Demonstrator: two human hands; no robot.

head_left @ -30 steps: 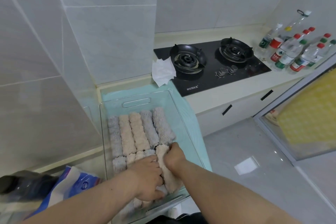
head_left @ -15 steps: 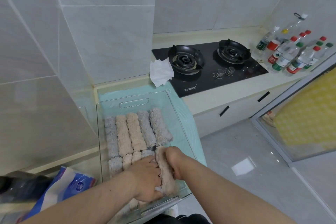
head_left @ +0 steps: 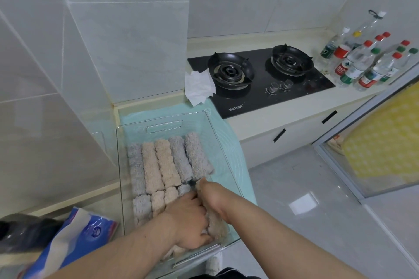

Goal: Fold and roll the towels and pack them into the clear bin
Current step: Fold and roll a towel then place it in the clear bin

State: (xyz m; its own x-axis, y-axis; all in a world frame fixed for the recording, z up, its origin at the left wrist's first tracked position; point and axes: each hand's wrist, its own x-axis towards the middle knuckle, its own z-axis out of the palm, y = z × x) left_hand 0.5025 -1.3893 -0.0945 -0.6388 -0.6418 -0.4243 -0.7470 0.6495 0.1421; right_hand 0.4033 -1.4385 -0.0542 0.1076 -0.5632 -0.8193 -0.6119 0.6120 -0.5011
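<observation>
Gripping a beige rolled towel at the near right corner of the clear bin, the left hand curls its fingers round the roll. The right hand sits at the roll's far end, fingers hidden, its grip impossible to tell. Other rolled towels line the bin's far side.

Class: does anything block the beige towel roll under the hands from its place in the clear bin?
Nothing visible does. The beige towel roll already lies inside the clear bin by its right wall, left hand and right hand on it.
</observation>
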